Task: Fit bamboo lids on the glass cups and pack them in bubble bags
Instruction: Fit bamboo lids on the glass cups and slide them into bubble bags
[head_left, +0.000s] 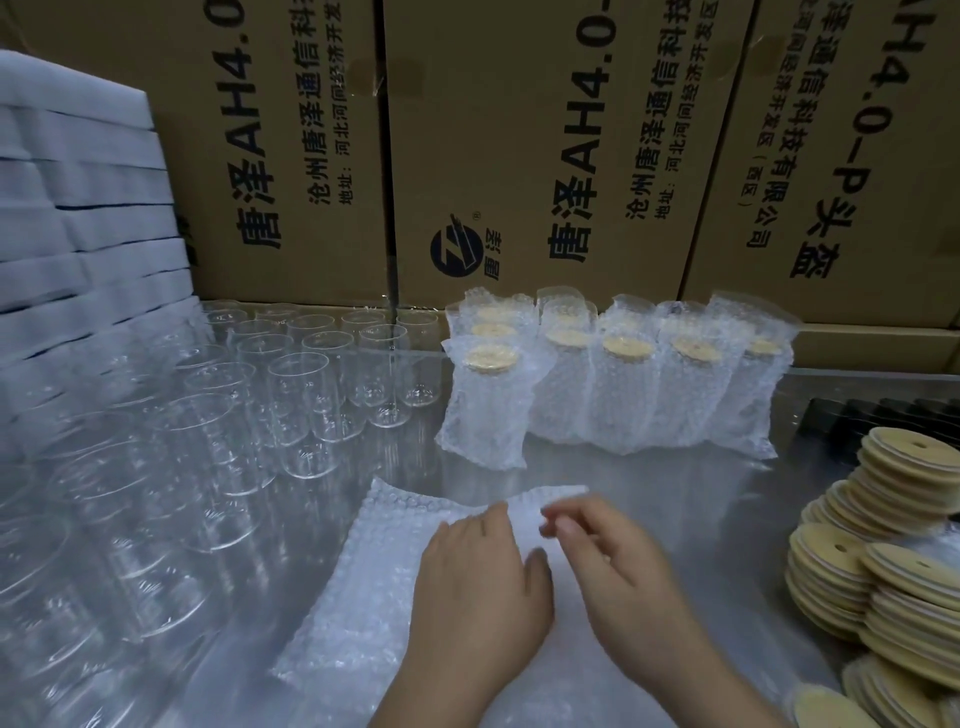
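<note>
Cartons (545, 156) wall off the top of the frame, behind the table (675, 493). Foam sheets (78, 208) are stacked at upper left. Bare cups (306, 395) crowd the left side. Bagged cups (613, 395) with lids on stand in the centre, and loose lids (904, 571) are piled at the right edge. Open table remains only between these. Flat bags (374, 571) lie at bottom centre. The left hand (483, 587) rests flat on them. The right hand (613, 566) bunches its fingertips at their far edge; blur hides any pinch.

Clear, empty glass cups (306, 395) stand upright in rows at left. At the back, bagged cups (618, 400) with lids on stand upright together. Flat bubble bags (374, 582) lie in front; round bamboo lids (893, 519) sit stacked at right.
</note>
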